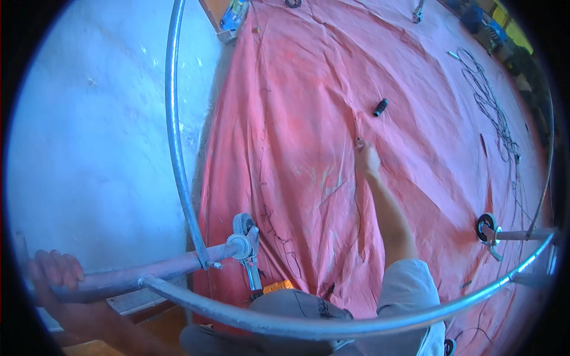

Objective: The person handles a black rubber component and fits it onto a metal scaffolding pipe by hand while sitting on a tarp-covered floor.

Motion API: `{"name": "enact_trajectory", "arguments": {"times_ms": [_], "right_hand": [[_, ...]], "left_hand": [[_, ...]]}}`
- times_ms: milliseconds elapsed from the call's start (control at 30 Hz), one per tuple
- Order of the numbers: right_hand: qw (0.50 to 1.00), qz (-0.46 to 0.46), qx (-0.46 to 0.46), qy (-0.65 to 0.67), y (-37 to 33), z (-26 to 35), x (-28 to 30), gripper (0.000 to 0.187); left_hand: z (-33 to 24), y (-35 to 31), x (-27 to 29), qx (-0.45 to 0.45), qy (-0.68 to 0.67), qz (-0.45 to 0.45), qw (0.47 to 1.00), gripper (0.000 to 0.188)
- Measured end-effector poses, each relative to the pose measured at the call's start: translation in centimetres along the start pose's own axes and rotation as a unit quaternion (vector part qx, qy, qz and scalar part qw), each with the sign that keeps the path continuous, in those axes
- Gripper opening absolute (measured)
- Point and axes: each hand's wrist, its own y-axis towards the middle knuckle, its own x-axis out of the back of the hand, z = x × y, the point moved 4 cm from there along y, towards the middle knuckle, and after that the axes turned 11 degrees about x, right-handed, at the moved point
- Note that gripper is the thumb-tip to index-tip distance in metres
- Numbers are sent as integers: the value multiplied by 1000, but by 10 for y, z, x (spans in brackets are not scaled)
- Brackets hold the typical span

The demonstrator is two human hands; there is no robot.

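At the lower left, my left hand [58, 270] is closed round a thick metal pipe [178, 265]. The pipe belongs to a frame with a curved metal rail [332, 327] and an upright bent tube [172, 113]. A caster wheel [243, 228] sits at the pipe's end. My right hand [368, 159] reaches forward over the creased red sheet [309, 118]. Its fingers are closed, with a small dark tip at them; what they hold is too small to name. Just beyond that hand lies a short black cylinder [380, 107].
Right of the sheet's middle lies a tangled grey cable [490, 107]. Another caster [487, 228] stands at the right on the frame. A pale blue wall [107, 148] rises at the left. A blue packet [233, 15] is at the top; something orange [277, 286] is near my lap.
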Motion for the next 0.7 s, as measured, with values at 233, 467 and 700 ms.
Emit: {"name": "enact_trajectory", "arguments": {"times_ms": [233, 467, 700], "right_hand": [[998, 38, -7, -51, 136, -80, -23, 70], [983, 140, -76, -87, 184, -116, -38, 65], [981, 136, 3, -141, 210, -146, -49, 41]], "left_hand": [[-25, -2, -38, 58, -20, -50, 997, 21], [-27, -8, -55, 53, 18, -74, 996, 30], [-21, 2, -58, 66, 5, -76, 995, 30]]}}
